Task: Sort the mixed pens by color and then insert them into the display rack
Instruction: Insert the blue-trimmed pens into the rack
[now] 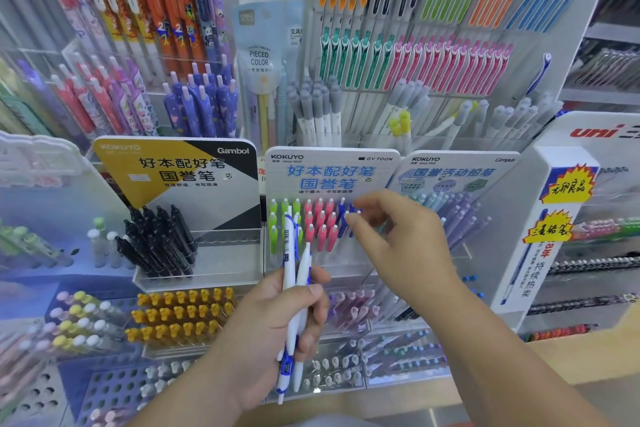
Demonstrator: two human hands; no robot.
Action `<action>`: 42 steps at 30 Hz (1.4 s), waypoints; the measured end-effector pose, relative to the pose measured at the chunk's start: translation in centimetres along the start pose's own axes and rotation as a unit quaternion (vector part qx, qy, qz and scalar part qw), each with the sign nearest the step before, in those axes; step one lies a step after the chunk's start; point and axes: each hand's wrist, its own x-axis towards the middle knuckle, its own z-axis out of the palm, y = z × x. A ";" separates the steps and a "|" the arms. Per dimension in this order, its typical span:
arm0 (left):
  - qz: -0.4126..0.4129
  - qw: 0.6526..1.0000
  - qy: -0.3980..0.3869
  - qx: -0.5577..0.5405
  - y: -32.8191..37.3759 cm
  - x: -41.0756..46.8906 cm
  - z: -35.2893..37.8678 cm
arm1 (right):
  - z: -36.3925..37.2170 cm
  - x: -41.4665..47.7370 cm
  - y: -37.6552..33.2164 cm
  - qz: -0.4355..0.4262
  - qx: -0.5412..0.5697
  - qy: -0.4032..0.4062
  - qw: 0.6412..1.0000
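While my left hand (273, 333) sits at about 6 o'clock of the view, its fingers and thumb are curled around the white-and-blue pens (290, 253), two as far as I can count. Their long axis runs nearly upright, from 6 to 12 o'clock, and the upper ends reach toward the display rack (332, 170). Going to the right, this rack carries three colour groups side by side: green pens (273, 218) at its 9 o'clock side, pink pens (320, 222) in the middle, blue pens (342, 215) at its 3 o'clock side. The upper ends of the held pens overlap the green group, so the blue group lies from them toward 2 o'clock, past the pink one. My right hand (405, 250) is the nearer one to that place: its fingertips (351, 218) are right at the tops of the blue pens, set narrow. They are blurred, so I cannot tell if they pinch a pen or only touch it. I judge the coming move needs a held pen carried toward 2 o'clock and leaned on the same axis as the blue ones
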 end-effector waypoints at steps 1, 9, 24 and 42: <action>-0.002 1.000 -0.012 -0.002 0.0 0.0 0.1 | -0.3 -0.2 -0.5 0.051 0.083 -0.057 0.994; -0.010 0.998 -0.060 0.006 0.5 0.0 1.1 | -0.2 -2.2 -1.1 0.164 0.341 -0.238 0.894; 0.010 0.993 0.042 0.107 -0.4 1.1 0.8 | -0.3 -2.1 -1.1 0.200 0.302 -0.085 0.928; -0.002 0.997 0.068 0.024 -0.1 1.5 0.2 | -2.5 1.1 2.4 0.044 0.015 0.023 0.999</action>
